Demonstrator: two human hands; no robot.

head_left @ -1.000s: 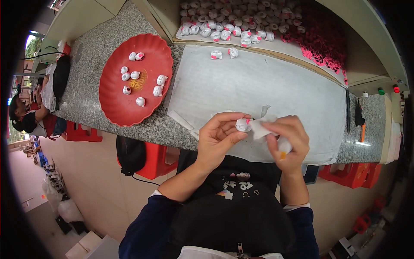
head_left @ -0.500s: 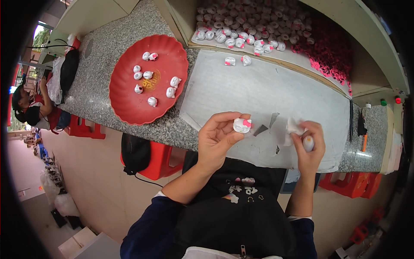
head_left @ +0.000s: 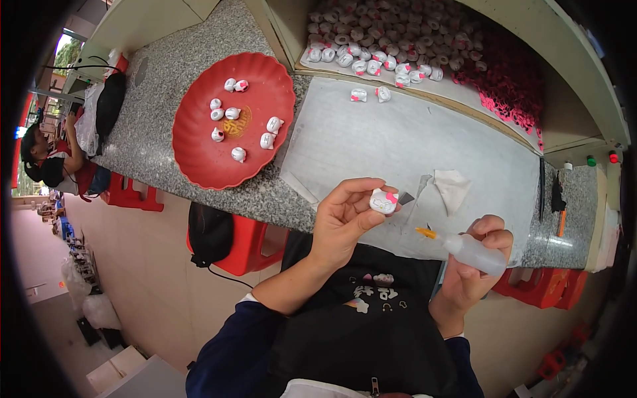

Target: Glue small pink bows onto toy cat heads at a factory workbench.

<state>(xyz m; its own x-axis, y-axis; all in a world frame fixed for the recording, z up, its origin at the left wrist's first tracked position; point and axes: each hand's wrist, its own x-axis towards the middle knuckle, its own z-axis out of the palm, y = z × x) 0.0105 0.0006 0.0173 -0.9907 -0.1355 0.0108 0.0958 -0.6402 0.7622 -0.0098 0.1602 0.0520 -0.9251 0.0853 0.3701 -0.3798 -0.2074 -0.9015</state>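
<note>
Our left fingers [head_left: 365,223] pinched a white cat head [head_left: 381,203], right fingers [head_left: 492,224] wrapped a squeeze bottle [head_left: 483,256]; oversqueezing could've dripped onto the sheet [head_left: 398,142], tbh.

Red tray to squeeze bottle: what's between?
In the head view, the left hand holding a white figure, with paper sheet and grey counter also between.

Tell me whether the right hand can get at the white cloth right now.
Probably yes: the white cloth lies uncovered on the paper just beyond the right hand, though its grip on the squeeze bottle may hinder picking up.
</note>
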